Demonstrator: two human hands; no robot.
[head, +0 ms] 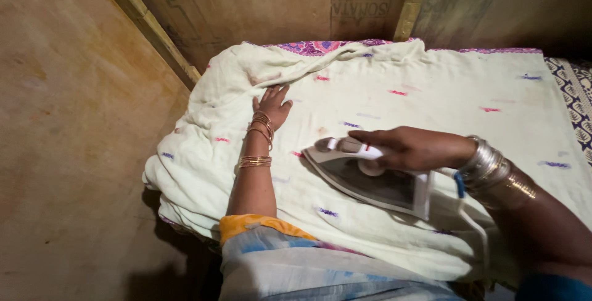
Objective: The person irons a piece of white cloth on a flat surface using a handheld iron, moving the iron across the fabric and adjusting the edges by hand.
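Observation:
A cream cloth (431,91) with small pink and purple marks lies spread over a raised surface. My left hand (272,104) rests flat on it near its rumpled left end, fingers spread, gold bangles on the wrist. My right hand (414,148), with silver bangles, grips the handle of a white and grey electric iron (370,178). The iron sits on the cloth with its tip pointing left toward my left forearm. Its white cord (475,224) runs off near my right wrist.
A purple and pink embroidered border (320,46) shows at the cloth's far edge. A patterned dark and cream fabric (576,101) lies at the right. Wooden board walls (259,5) stand behind, and a brown floor (68,153) spreads at the left.

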